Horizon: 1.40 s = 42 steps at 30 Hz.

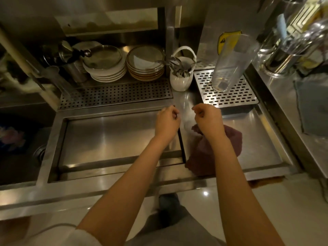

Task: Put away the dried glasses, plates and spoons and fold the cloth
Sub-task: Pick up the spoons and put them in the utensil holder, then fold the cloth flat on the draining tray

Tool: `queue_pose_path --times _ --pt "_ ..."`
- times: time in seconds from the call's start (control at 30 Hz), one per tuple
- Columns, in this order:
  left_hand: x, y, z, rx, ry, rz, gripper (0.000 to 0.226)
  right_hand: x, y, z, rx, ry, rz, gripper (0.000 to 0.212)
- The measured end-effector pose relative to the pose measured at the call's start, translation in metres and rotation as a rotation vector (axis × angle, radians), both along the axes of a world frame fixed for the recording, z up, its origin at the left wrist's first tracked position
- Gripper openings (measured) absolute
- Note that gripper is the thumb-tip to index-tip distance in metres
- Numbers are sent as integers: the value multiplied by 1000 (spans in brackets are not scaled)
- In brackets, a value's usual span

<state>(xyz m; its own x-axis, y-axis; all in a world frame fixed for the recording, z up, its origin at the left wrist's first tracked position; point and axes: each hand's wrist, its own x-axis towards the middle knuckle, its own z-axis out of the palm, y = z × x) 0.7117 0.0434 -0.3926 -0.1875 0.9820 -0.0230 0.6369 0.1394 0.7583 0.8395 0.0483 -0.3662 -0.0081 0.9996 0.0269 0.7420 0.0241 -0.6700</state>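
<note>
Fingers (170, 111) curled on left hand (167, 121) and right hand (209, 119), grip unclear; purple cloth (229, 139) at 6 o'clock, spoon pot (179, 82) at 12, plates (145, 57) at 11, tall glass (230, 64) at 1.

Forearms (127, 185) are bare, with a white sleeve (71, 237) showing up by the left elbow. Grey trousers (177, 235) and what looks like a dark shoe (168, 201) down below.

Steel counter (99, 191), glossy pale floor (276, 212)
</note>
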Motion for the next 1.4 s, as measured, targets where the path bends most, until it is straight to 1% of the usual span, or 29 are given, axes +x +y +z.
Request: queue_pose_path --times 0.1,0.2,0.27,0.37,0.43,0.5,0.6,0.7,0.8,0.9,1.0,1.13,1.3,1.4 --pt "6 -19 -13 -54 -21 -46 13 10 -23 -8 -50 -11 1 27" --pt "14 -41 -22 -121 -48 -64 18 19 -48 -12 -17 -34 8 20" --pt "19 -53 -24 -137 -68 -81 16 25 -60 -15 12 -121 5 22" --pt "26 -67 -25 -182 -86 -113 9 34 -68 -16 -19 -226 8 30" --pt "31 -74 -26 -212 -102 -133 14 38 -71 -17 -33 -257 11 32" --pt "35 -79 -26 -247 -94 -153 22 42 -72 -18 -36 -272 25 29" --pt "42 -83 -26 -286 -76 -153 26 49 -71 -21 -43 -252 60 25" --pt "52 -85 -26 -294 -29 -121 19 56 -69 -22 -58 -220 69 24" --pt "64 -86 -26 -286 22 -97 8 64 -66 -23 -70 -211 84 22" --pt "70 -86 -25 -266 17 -40 9 68 -62 -23 -91 -181 95 19" --pt "74 -84 -21 -253 -12 19 8 70 -59 -22 -83 -152 92 19" --pt "74 -80 -11 -234 -88 97 7 73 -58 -18 -61 -65 81 16" --pt "71 -74 12 -108 -157 233 6 72 -49 -3 29 -26 133 16" --pt "69 -70 33 10 -199 300 8 67 -41 14 103 20 153 16"
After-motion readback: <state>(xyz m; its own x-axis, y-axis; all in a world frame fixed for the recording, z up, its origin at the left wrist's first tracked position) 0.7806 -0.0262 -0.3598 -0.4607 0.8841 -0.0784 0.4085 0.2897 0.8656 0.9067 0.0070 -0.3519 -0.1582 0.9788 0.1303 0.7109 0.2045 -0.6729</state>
